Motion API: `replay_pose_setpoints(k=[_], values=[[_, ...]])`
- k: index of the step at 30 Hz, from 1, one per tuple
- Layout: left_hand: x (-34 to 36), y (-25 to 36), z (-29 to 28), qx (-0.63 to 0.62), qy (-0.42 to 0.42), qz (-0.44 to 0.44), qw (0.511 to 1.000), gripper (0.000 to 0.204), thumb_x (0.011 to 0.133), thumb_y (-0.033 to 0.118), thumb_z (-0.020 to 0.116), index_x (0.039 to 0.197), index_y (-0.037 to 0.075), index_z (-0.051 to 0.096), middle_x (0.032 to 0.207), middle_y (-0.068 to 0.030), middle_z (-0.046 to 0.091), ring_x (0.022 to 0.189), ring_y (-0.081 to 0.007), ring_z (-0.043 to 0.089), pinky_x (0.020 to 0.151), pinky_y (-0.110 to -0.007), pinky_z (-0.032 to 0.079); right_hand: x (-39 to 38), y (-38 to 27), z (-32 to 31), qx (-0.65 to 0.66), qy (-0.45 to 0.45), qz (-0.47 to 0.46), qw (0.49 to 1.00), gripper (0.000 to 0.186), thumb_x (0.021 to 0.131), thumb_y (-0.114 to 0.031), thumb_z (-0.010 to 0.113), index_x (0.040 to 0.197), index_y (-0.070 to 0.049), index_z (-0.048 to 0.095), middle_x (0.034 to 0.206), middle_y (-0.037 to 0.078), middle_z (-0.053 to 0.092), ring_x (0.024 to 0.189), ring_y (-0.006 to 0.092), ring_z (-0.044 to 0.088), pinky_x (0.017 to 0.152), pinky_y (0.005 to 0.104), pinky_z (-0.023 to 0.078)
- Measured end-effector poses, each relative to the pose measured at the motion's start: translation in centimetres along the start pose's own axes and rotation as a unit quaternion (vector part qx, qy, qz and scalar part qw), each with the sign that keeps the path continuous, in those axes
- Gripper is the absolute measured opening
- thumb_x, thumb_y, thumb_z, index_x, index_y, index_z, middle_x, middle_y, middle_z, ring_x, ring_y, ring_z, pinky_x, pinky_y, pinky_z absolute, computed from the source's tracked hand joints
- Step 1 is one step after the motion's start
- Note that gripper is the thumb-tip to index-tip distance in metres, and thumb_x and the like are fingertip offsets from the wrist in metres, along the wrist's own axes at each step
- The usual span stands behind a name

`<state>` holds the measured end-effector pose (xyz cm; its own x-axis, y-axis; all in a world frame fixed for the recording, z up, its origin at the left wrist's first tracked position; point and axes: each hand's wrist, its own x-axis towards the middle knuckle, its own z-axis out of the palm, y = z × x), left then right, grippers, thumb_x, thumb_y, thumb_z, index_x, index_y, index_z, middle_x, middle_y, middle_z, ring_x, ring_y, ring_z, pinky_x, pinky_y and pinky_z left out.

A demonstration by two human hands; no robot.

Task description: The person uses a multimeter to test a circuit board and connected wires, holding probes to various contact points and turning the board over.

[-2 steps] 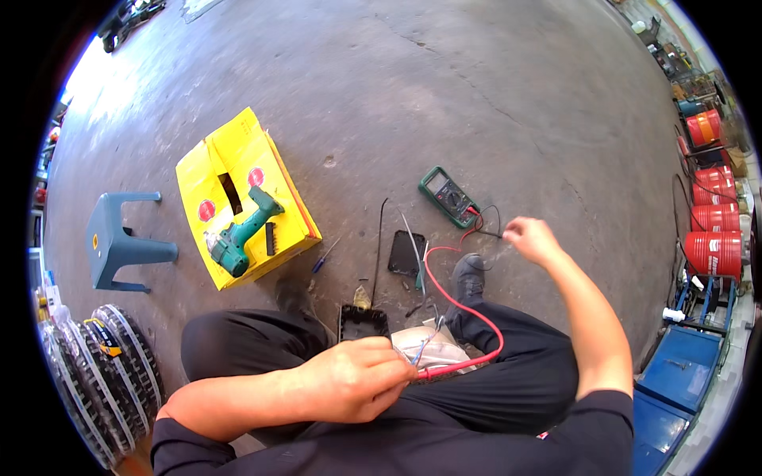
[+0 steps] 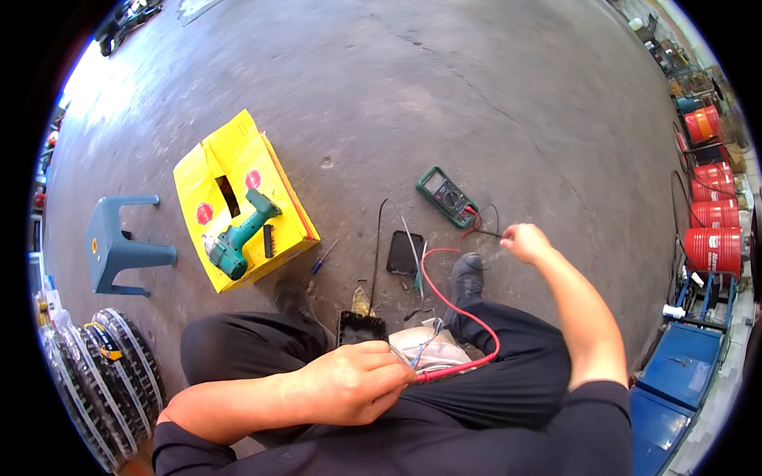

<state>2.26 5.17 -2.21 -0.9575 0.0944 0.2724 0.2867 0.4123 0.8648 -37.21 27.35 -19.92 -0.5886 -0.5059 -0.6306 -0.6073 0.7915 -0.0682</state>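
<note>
My left hand (image 2: 361, 382) is closed in front of my lap, its fingers pinching the end of a red test lead (image 2: 468, 363) beside thin bluish wires (image 2: 418, 355). The red lead curves over my leg to a green multimeter (image 2: 447, 197) on the floor. Out to the right, the fingers of my right hand (image 2: 525, 241) are pinched at the end of the black test probe (image 2: 490, 233), whose cord runs to the same meter. Between my legs are an open black plastic case (image 2: 361, 327) and a pale cloth-like bundle (image 2: 427, 346). My left hand hides part of the wires.
A yellow box (image 2: 274, 190) bears a green cordless tool (image 2: 242, 234). Left of it lies a blue plastic stool (image 2: 127, 246), with tires (image 2: 111, 373) below. A black cover (image 2: 405, 252) and a screwdriver (image 2: 319, 263) lie on the floor. Red drums (image 2: 713, 250) line the right side.
My right hand has shifted slightly left, toward the multimeter. My left hand keeps its hold, almost unmoved. The whole view has shifted a little.
</note>
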Motion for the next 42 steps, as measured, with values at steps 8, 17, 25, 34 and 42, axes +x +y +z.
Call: replay_pose_setpoints(k=[8, 17, 25, 34, 42], values=[[0.1, -2.2, 0.1, -0.023, -0.009, -0.08, 0.997, 0.022, 0.081, 0.0, 0.079, 0.1, 0.004, 0.07, 0.088, -0.0054, 0.071, 0.072, -0.025, 0.066, 0.064, -0.037, 0.056, 12.7, 2.7, 15.9, 0.029, 0.07, 0.195, 0.978, 0.051, 0.093, -0.019, 0.068, 0.141, -0.011, 0.055, 0.125, 0.02, 0.071, 0.118, 0.0398, 0.068, 0.101, 0.0494, 0.054], [1.6, -3.8, -0.7, -0.036, 0.026, -0.174, 0.984, 0.024, 0.085, 0.004, 0.079, 0.104, 0.004, 0.065, 0.079, -0.0092, 0.062, 0.07, -0.0284, 0.065, 0.062, -0.038, 0.054, 15.9, 2.1, 15.6, -0.073, 0.046, 0.127, 0.988, 0.031, 0.101, -0.02, 0.059, 0.131, -0.011, 0.061, 0.124, 0.017, 0.069, 0.119, 0.0353, 0.067, 0.098, 0.0474, 0.057], [1.7, -3.1, -1.4, -0.062, 0.075, -0.126, 0.987, 0.027, 0.081, -0.002, 0.079, 0.1, 0.003, 0.061, 0.084, -0.0094, 0.065, 0.07, -0.0274, 0.064, 0.06, -0.037, 0.052, 10.8, 10.3, 5.6, 0.003, 0.149, 0.111, 0.983, 0.037, 0.11, -0.037, 0.05, 0.109, -0.004, 0.066, 0.079, 0.012, 0.068, 0.077, 0.034, 0.069, 0.077, 0.0467, 0.058], [-0.2, 0.2, -1.9, -0.07, 0.06, -0.065, 0.994, 0.025, 0.083, 0.0, 0.077, 0.098, 0.004, 0.058, 0.083, -0.0093, 0.062, 0.07, -0.0285, 0.063, 0.06, -0.038, 0.052, -17.9, -10.7, -13.7, 0.866, 0.019, -0.16, 0.473, 0.049, 0.109, -0.031, 0.047, 0.064, -0.012, 0.046, 0.056, -0.002, 0.041, 0.044, 0.0108, 0.036, 0.04, 0.0283, 0.031], [-2.1, 2.3, -2.3, -0.084, 0.076, -0.069, 0.991, 0.026, 0.083, 0.001, 0.079, 0.095, 0.004, 0.057, 0.082, -0.0082, 0.064, 0.066, -0.0226, 0.063, 0.059, -0.033, 0.052, -24.2, -17.9, -10.5, 0.614, 0.001, -0.198, 0.764, 0.042, 0.109, -0.029, 0.055, 0.09, 0.004, 0.073, 0.082, 0.01, 0.072, 0.06, 0.0117, 0.06, 0.057, 0.0262, 0.048]])
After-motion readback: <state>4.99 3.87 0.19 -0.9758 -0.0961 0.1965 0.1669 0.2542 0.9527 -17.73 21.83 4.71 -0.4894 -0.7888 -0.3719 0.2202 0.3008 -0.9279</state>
